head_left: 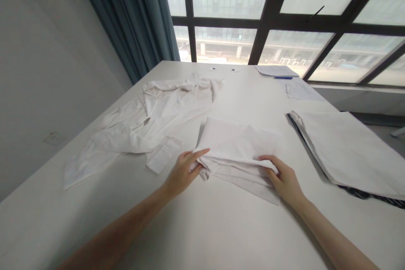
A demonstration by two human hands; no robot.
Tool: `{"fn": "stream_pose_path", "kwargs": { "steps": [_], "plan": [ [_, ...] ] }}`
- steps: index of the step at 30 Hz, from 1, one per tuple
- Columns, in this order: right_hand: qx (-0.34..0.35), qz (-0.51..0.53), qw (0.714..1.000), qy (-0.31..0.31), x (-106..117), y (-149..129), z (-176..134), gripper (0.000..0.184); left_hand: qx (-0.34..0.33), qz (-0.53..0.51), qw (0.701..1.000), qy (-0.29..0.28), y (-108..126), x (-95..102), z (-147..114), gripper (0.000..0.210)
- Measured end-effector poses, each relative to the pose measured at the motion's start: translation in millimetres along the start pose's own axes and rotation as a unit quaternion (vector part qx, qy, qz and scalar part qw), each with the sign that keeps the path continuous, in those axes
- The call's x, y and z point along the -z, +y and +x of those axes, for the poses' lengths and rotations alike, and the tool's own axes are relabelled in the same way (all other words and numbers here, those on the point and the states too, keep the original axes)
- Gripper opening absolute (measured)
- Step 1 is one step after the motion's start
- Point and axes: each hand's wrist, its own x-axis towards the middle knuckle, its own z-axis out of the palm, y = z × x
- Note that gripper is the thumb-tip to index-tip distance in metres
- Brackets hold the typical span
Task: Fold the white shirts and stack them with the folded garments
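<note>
1. Where both bare forearms reach in from the bottom edge, the left hand (183,171) and right hand (284,179) sit well apart, one at each near corner of a folded white cloth garment (236,147).
2. Left hand: fingers stretched forward, pinching the garment's near-left corner, forefinger laid along the top layer. Right hand: fingers curled over the near-right edge, clamped on the stacked layers (thumb hidden underneath, so exact grip there unclear).
3. Folded garment lies flat on the white rectangular tabletop (202,228), roughly centre, several layers showing at its near edge.
4. Just beside it to the left, touching or nearly so: a crumpled white long-sleeved shirt (148,122), spread loose, one cuff (163,152) lying close to the left hand.
5. To the right, apart from the garment: a flat white fabric sheet (348,147) over something dark and striped (376,196) that peeks out at its near edge.
6. Farther back right: loose white paper sheets (302,91), more paper (276,70) with a blue pen (283,77) beside it.
7. Beyond the table: a dark-framed window (268,21), teal curtain (133,21) at left.
</note>
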Motion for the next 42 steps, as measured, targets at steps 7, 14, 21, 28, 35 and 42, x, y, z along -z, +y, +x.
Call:
{"fn": "stream_pose_path", "kwargs": {
  "steps": [7,14,21,28,35,42],
  "plan": [
    [0.139,-0.065,0.987,-0.046,-2.3,0.5,0.4,0.04,-0.026,0.106,0.994,0.005,-10.3,-3.4,-0.3,0.021],
    [0.14,-0.06,0.988,-0.019,0.5,7.9,-0.2,0.032,-0.011,0.013,1.0,0.021,-2.5,-0.4,0.2,0.018],
    [0.212,-0.05,0.975,0.043,8.7,2.4,-3.0,0.031,-0.028,0.03,0.999,0.009,4.3,3.2,0.9,0.026],
    [0.283,-0.07,0.956,-0.041,11.4,-10.9,1.1,0.022,0.035,0.061,0.996,0.062,5.3,10.6,3.9,0.045],
    [0.353,-0.098,0.93,-0.045,10.9,-19.9,-5.9,0.022,0.053,0.133,0.987,0.07,-7.0,10.0,7.8,0.008],
    [0.236,-0.219,0.942,-0.093,5.2,-19.5,-3.4,0.039,-0.009,0.17,0.985,-0.008,-2.8,8.8,3.4,0.019]
  ]
}}
